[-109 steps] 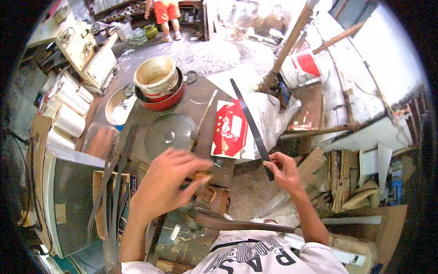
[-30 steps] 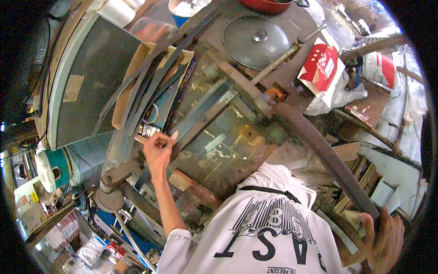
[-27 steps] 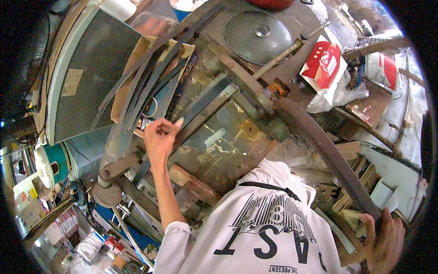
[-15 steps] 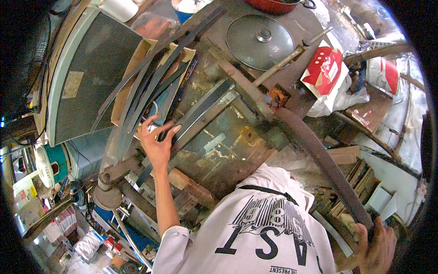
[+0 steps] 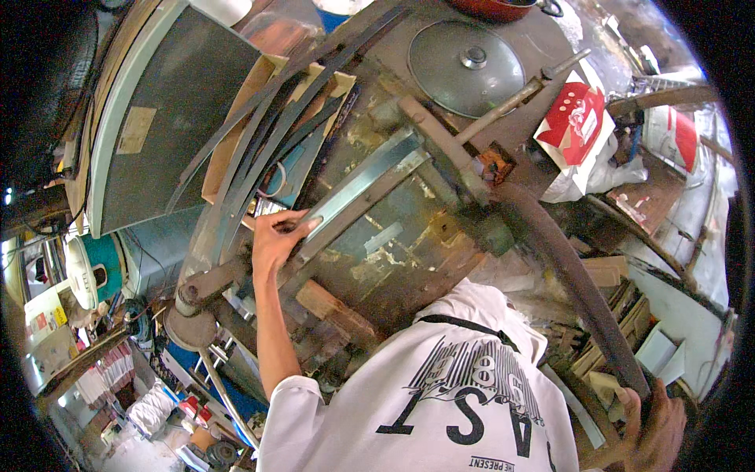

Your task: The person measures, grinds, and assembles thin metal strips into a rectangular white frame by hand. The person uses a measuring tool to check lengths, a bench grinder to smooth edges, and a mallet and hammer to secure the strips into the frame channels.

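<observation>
Since half a second ago our left hand (image 5: 277, 236) has slid a little toward the flat metal bar (image 5: 358, 189), and the thumb and fingers now pinch its lower end instead of spreading over the bench. That suggests we have taken hold of the strip and are steadying it in the machine. The bar runs up and to the right from our fingertips (image 5: 308, 226), lying on the stained metal bench (image 5: 393, 259), just beside the bundle of thin curved dark strips (image 5: 275, 130) that fan out above the hand.

Our right hand (image 5: 657, 429) has stayed low at the right edge, clenched round the far end of the long dark lever (image 5: 566, 275), which sweeps up to the pivot near the bar. A round pot lid (image 5: 466, 67) sits beyond, well apart from both hands.
</observation>
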A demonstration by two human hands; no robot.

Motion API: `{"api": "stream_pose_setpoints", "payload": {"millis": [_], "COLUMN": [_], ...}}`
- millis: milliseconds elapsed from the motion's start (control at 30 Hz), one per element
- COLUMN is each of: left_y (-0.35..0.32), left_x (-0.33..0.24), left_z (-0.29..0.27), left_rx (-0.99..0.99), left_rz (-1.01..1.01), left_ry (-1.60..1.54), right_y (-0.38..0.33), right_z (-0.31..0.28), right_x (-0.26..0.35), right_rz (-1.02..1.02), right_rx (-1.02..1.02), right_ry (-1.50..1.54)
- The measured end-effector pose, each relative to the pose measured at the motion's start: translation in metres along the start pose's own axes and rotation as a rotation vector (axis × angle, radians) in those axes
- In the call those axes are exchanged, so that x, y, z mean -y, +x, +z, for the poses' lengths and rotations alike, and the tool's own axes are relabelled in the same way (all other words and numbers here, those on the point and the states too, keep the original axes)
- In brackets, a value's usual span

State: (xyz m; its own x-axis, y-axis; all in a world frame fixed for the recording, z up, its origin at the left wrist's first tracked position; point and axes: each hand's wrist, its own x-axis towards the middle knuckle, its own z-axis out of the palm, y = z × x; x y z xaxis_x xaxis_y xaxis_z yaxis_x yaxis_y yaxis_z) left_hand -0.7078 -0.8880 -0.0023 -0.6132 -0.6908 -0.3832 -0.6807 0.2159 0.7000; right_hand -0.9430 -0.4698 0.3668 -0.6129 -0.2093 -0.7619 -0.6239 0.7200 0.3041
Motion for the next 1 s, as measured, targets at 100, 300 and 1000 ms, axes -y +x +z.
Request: {"api": "stream_pose_setpoints", "payload": {"millis": [100,300,1000], "left_y": [0.004,0.026,0.093], "left_x": [0.012,-0.030,-0.051], "left_z": [0.000,0.007,0.037], "left_rx": [0.107,0.137,0.605], "left_rz": [-0.089,0.048,0.725], "left_ry": [-0.116,-0.124,-0.003], "right_y": [0.001,-0.006,0.009], "right_z": [-0.005,0.010,0.003], "right_x": [-0.005,-0.039,0.005], "right_rz": [0.013,-0.460,-0.030], "right_rx": [-0.016,-0.169,-0.042], "right_ry": [0.000,-0.119,0.034]}}
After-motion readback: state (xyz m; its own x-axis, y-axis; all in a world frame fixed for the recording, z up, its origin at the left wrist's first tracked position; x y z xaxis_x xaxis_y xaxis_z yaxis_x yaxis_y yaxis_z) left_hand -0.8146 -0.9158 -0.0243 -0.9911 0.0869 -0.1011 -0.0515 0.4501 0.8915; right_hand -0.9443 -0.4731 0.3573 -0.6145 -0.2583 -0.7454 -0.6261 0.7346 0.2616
